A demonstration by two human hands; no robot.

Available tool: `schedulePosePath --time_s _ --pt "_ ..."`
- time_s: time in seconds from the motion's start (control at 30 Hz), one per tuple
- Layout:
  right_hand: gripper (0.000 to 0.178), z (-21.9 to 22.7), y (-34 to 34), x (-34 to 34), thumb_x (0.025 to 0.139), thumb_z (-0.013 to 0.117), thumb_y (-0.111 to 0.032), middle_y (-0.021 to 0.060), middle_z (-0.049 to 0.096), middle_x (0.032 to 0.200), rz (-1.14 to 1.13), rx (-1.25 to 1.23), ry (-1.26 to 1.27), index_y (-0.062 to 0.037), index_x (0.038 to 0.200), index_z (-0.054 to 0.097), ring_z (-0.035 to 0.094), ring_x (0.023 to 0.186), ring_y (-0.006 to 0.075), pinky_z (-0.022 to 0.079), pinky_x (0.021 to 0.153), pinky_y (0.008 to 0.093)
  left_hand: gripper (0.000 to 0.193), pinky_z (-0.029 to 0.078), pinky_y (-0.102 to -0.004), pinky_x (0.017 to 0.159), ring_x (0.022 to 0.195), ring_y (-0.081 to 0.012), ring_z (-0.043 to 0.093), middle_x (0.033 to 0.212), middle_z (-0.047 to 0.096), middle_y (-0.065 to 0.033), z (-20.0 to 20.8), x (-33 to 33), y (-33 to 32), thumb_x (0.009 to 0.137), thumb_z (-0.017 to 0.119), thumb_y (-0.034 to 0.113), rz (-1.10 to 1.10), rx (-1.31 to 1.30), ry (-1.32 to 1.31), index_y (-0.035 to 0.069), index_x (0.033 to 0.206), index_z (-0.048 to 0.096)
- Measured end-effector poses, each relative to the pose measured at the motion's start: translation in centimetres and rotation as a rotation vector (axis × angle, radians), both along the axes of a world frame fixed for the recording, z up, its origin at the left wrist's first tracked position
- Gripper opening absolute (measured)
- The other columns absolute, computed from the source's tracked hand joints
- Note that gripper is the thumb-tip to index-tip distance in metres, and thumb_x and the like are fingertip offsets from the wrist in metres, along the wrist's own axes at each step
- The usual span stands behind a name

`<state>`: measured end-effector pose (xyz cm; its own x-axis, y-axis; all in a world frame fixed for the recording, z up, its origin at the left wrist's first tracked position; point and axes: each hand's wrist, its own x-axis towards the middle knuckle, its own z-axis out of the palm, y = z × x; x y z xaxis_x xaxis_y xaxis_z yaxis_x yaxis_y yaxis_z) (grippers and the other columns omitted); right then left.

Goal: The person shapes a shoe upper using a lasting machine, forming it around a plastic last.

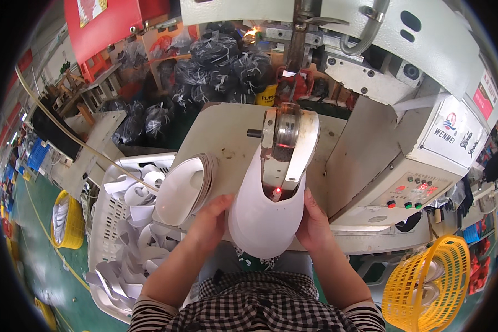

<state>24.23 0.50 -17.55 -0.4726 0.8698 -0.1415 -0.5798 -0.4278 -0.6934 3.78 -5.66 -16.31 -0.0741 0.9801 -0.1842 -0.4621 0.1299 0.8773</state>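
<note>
A smooth white shoe upper point(266, 226), rounded toward me and cut open on its far side, fits around the lower part of a machine post point(276, 160). My left hand point(209, 217) grips its left edge, and my right hand point(315, 224) holds the right edge with the thumb along the outside. The other fingers are mostly hidden under the piece. A small red light spot glows on the post inside the opening. Left of my left hand, a nested stack of similar white uppers point(183, 191) lies on the machine table point(227, 133).
A white slatted basket point(102, 243) full of curled white pieces stands at the left. At the lower right is a yellow basket point(448, 276). The machine's control box point(420, 182) rises on the right, and its head point(365, 72) overhangs the post. Black bags point(216, 52) are piled behind.
</note>
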Motion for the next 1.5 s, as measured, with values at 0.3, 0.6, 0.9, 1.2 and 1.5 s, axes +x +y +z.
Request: schedulePosePath --time_s 0.3,0.6,0.9,1.2,1.5 --pt "0.068 2.5 -0.1 0.4 0.079 0.062 -0.037 0.0141 0.047 0.120 -0.135 0.277 -0.172 0.0026 0.127 0.035 0.045 0.110 0.0222 0.036 0.094 0.0337 0.052 0.031 -0.0347 0.090 0.099 -0.0168 0.047 0.101 0.056 -0.0068 0.4 -0.5 0.4 0.081 0.057 0.044 -0.178 -0.049 0.113 0.000 0.107 0.051" --pt "0.062 2.6 3.7 0.8 0.079 0.060 -0.039 0.0145 0.055 0.111 0.135 0.175 0.059 0.0007 0.123 0.041 0.057 0.096 0.0230 0.047 0.085 0.0343 0.065 0.031 -0.0340 0.094 0.107 -0.0184 0.044 0.112 0.050 -0.0101 0.8 1.8 -2.1 0.079 0.059 0.047 -0.232 -0.007 -0.061 -0.005 0.116 0.043" --pt "0.055 3.5 3.4 1.2 0.073 0.071 -0.029 0.0080 0.055 0.107 0.090 0.381 -0.092 -0.0033 0.115 0.047 0.053 0.100 0.0190 0.044 0.087 0.0325 0.082 0.032 -0.0381 0.099 0.117 -0.0198 0.042 0.126 0.045 -0.0064 -0.5 1.8 1.3 0.070 0.065 0.053 -0.406 0.307 -0.470 0.007 0.130 0.034" --pt "0.054 3.9 2.2 1.3 0.077 0.066 -0.028 0.0093 0.054 0.109 0.028 0.313 -0.107 -0.0021 0.119 0.045 0.052 0.101 0.0201 0.041 0.089 0.0320 0.067 0.040 -0.0364 0.093 0.107 -0.0225 0.051 0.116 0.053 -0.0095 -1.3 3.4 1.2 0.069 0.072 0.021 -0.454 0.283 -0.478 0.004 0.125 0.040" --pt "0.047 6.5 2.9 1.1 0.083 0.053 -0.028 0.0116 0.055 0.112 0.190 0.066 0.134 -0.0015 0.121 0.045 0.054 0.101 0.0210 0.043 0.088 0.0330 0.065 0.038 -0.0404 0.095 0.113 -0.0236 0.047 0.121 0.049 -0.0095 1.6 4.9 -0.3 0.073 0.069 0.026 -0.408 0.278 -0.572 0.005 0.126 0.038"
